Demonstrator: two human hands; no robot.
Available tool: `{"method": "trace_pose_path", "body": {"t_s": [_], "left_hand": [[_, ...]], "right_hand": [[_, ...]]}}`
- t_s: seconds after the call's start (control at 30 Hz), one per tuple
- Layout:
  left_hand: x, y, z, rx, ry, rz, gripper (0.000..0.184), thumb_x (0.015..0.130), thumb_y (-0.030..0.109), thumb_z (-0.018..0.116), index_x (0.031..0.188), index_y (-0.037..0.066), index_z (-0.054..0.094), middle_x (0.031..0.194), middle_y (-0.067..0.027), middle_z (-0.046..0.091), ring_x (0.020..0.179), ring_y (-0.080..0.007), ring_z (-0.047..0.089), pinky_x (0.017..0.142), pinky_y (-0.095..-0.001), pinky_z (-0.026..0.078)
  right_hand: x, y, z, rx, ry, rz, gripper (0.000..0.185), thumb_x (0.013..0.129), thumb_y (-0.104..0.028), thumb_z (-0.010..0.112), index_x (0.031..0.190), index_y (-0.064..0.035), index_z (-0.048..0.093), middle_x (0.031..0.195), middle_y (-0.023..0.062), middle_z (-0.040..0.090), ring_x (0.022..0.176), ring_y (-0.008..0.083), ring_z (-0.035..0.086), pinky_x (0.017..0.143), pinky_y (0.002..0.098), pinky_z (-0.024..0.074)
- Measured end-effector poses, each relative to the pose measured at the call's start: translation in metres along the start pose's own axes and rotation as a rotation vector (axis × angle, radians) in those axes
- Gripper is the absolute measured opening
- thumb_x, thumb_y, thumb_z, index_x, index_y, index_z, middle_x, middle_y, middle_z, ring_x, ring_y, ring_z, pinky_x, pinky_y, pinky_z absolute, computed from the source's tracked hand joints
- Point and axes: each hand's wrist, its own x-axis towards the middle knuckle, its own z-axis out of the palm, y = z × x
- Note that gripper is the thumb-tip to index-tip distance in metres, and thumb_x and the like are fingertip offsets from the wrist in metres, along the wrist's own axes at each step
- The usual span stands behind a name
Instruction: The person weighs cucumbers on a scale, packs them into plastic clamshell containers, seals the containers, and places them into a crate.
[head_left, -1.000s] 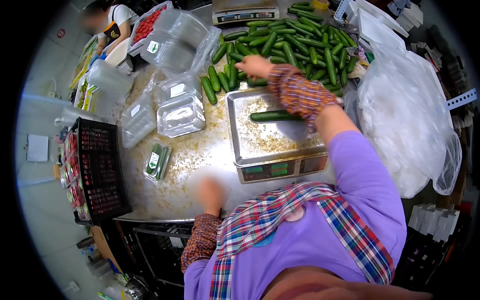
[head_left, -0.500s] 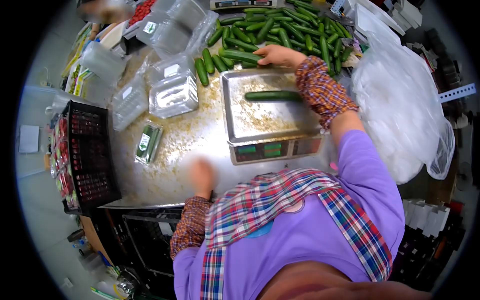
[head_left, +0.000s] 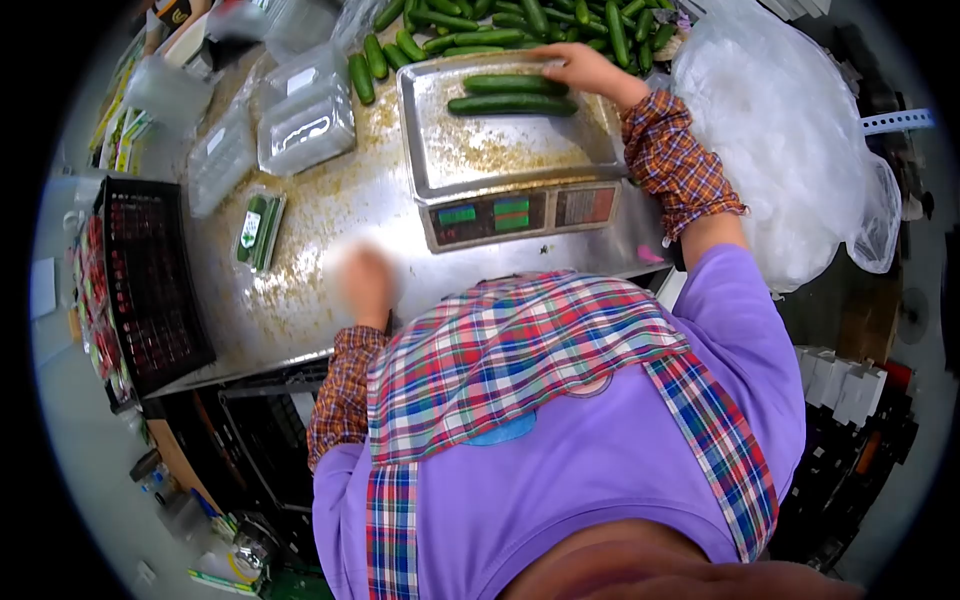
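Two cucumbers lie side by side in the metal tray (head_left: 500, 170) of a weighing scale, the upper cucumber (head_left: 510, 84) just behind the lower cucumber (head_left: 510, 104). Over the tray's far edge is my right hand (head_left: 590, 72), its thumb and fingers apart at the right end of the upper cucumber; contact is hard to judge. Beyond it spreads a pile of cucumbers (head_left: 480, 40). My left hand (head_left: 366, 282) is smeared, low over the steel table near its front edge, so its fingers cannot be read. A clear pack of cucumbers (head_left: 260, 232) lies to its left.
Clear plastic boxes (head_left: 305, 125) stand left of the scale. A black crate (head_left: 150, 285) with red packs beside it sits at the table's left edge. On the right bulges a large white plastic bag (head_left: 780, 150). The scale's display (head_left: 512, 212) faces me.
A second cucumber, held by my right hand at the pile before, now lies in the tray beside the first. My right hand's fingers have parted. The whole view has shifted.
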Motion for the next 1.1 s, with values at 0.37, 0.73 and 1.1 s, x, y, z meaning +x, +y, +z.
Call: {"method": "trace_pose_path", "body": {"t_s": [0.37, 0.73, 1.1], "left_hand": [[-0.001, -0.027, 0.017, -0.060, -0.026, -0.037, 0.009, 0.076, 0.017, 0.055, 0.078, 0.010, 0.059, 0.071, -0.0055, 0.057, 0.069, -0.0265, 0.055, 0.059, -0.0412, 0.044], [0.069, -0.026, -0.034, -0.528, -0.380, -0.196, 0.019, 0.085, 0.019, 0.061, 0.096, 0.004, 0.065, 0.078, -0.0122, 0.065, 0.069, -0.0193, 0.063, 0.066, -0.0312, 0.049], [0.234, -0.024, -0.078, 0.557, 0.009, 0.446, 0.014, 0.080, 0.018, 0.058, 0.091, 0.014, 0.067, 0.094, -0.0058, 0.065, 0.092, -0.0283, 0.059, 0.077, -0.0434, 0.046]], "right_hand": [[-0.022, 0.004, -0.014, 0.423, 0.192, 0.213, 0.035, 0.086, -0.012, 0.059, 0.118, 0.0001, 0.056, 0.099, 0.0090, 0.065, 0.083, 0.0145, 0.060, 0.069, 0.0269, 0.0500], [-0.064, 0.041, -0.020, 0.262, 0.170, 0.051, 0.039, 0.089, -0.022, 0.058, 0.124, -0.0053, 0.054, 0.115, 0.0091, 0.061, 0.104, 0.0189, 0.059, 0.088, 0.0305, 0.0457], [-0.094, -0.031, -0.007, 0.352, 0.138, 0.049, 0.035, 0.087, -0.014, 0.058, 0.121, -0.0072, 0.056, 0.116, 0.0069, 0.060, 0.105, 0.0175, 0.055, 0.090, 0.0316, 0.0444]]}}
